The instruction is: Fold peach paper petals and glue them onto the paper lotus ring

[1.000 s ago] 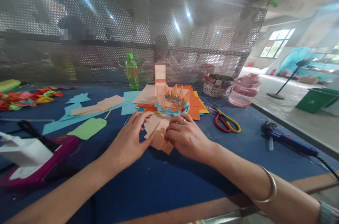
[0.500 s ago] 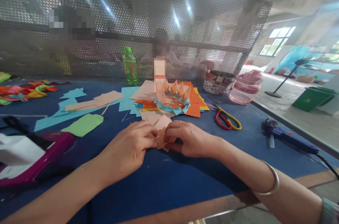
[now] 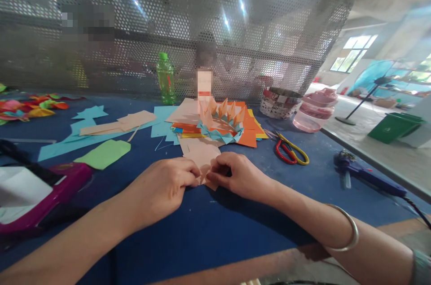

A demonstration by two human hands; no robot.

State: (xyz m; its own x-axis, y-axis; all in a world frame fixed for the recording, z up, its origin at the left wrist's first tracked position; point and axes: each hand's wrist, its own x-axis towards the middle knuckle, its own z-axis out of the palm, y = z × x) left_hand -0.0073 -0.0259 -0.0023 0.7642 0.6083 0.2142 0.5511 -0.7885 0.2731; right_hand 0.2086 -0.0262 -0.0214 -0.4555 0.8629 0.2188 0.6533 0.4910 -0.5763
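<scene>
My left hand (image 3: 161, 190) and my right hand (image 3: 237, 175) meet at the near side of a peach paper piece (image 3: 200, 155), pinching its lower corner between their fingertips. The fingers hide part of the fold. Just beyond the paper stands a spiky folded-paper ring (image 3: 220, 123) in peach, orange and teal, resting on a stack of coloured paper sheets (image 3: 249, 134). A silver bangle (image 3: 346, 226) circles my right forearm.
On the blue worktable (image 3: 215, 226) lie red-and-yellow-handled scissors (image 3: 291, 150), a blue glue gun (image 3: 365, 177), teal paper cutouts (image 3: 84, 134), green paper (image 3: 103, 154) and a magenta-and-white device (image 3: 57, 190). A perforated metal screen (image 3: 235, 20) stands behind, with people beyond it.
My hands have drawn closer and now pinch the peach paper at its lower corner. The view has also tilted slightly, shifting the table scene.
</scene>
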